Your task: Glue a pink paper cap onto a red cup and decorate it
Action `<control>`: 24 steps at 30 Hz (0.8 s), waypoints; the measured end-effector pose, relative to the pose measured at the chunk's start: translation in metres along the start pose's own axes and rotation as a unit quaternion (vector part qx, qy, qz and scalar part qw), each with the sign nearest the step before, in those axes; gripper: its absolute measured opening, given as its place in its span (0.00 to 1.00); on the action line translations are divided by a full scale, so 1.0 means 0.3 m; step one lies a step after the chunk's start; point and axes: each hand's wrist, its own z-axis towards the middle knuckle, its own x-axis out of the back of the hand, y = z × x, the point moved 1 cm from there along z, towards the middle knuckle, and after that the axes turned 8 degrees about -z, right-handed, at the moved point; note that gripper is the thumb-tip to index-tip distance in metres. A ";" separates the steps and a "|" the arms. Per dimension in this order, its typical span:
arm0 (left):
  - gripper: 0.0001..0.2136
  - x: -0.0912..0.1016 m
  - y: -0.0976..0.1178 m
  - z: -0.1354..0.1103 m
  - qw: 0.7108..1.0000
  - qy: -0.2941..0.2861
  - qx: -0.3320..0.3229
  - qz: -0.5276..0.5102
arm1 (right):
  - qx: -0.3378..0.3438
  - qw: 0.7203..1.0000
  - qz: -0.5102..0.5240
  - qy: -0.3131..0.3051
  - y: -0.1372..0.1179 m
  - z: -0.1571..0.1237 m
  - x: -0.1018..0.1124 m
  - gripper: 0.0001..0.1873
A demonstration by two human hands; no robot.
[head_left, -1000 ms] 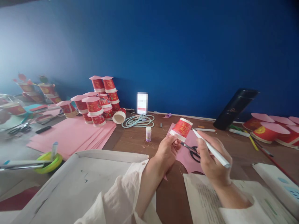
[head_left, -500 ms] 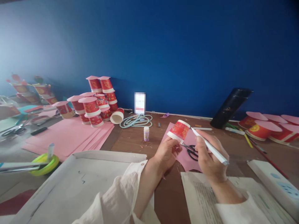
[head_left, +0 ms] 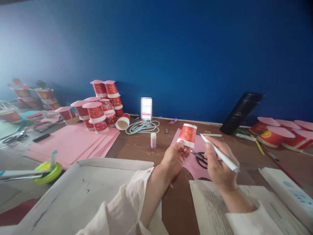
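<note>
My left hand (head_left: 174,158) grips a red paper cup (head_left: 187,134) by its white rim; the cup is upside down, its gold print facing me. In my right hand (head_left: 221,160) is a white marker (head_left: 221,156), held like a pen. Its tip points at the cup's right side, with a small gap between them. Beneath the cup lie black-handled scissors (head_left: 201,160) on a sheet of pink paper (head_left: 193,171). A small glue stick (head_left: 153,141) stands upright to the left of the cup.
Stacked red cups with pink paper tops (head_left: 94,112) stand at the left behind pink sheets (head_left: 70,143). A black bottle (head_left: 241,114) leans on the blue wall. A white power strip (head_left: 288,186) and printed pages (head_left: 210,204) lie at the right, a white box lid (head_left: 80,195) at the left.
My left hand has turned the cup more upright and slightly left, so its print now faces me. The marker's tip and the cup are farther apart; my right hand has barely moved.
</note>
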 end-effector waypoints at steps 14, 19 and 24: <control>0.06 -0.037 0.030 -0.002 0.990 0.113 0.038 -0.072 | -0.319 0.927 0.187 -0.067 0.067 0.001 -0.072 0.26; 0.08 -0.059 0.030 -0.033 0.991 0.108 0.077 -0.025 | -0.342 0.882 0.306 -0.106 0.097 -0.010 -0.102 0.33; 0.10 -0.047 0.009 -0.028 0.991 0.099 0.087 0.006 | -0.305 0.897 0.287 -0.141 0.100 -0.012 -0.109 0.32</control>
